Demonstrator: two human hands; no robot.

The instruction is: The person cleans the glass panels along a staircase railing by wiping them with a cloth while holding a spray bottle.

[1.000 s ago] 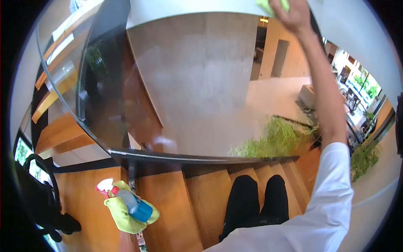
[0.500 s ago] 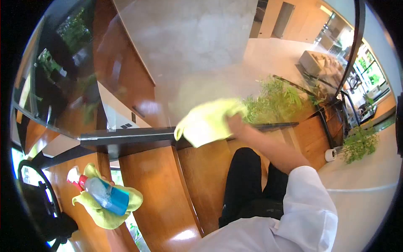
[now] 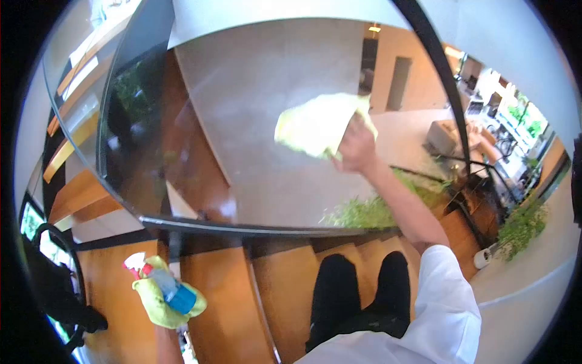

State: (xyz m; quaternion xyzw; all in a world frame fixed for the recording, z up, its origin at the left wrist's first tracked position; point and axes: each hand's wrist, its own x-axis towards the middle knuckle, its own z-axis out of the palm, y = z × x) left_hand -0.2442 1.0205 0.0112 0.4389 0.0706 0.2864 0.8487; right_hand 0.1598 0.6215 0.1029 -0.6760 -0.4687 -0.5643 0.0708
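Note:
My right hand (image 3: pixel 357 148) is closed on a yellow cleaning cloth (image 3: pixel 315 126), raised in front of a clear glass panel (image 3: pixel 260 176); whether the cloth touches the glass is hard to tell. Low on the left, my left hand (image 3: pixel 165 331) is mostly hidden behind a second yellow cloth (image 3: pixel 151 303). On that cloth lies a spray bottle (image 3: pixel 179 297) with blue liquid and a red and white trigger head, tilted and gripped together with the cloth above the wooden steps.
Wooden stair treads (image 3: pixel 221 297) run beneath me beside the glass's dark bottom rail (image 3: pixel 254 230). Green plants (image 3: pixel 364 212) stand behind the glass, with a sofa (image 3: pixel 445 136) farther off. A black object (image 3: pixel 54 291) is at the far left.
My right hand has lifted the cloth up and slightly right from near the bottom rail. The view has tilted upward, and the spray bottle now sits lower and farther right in it.

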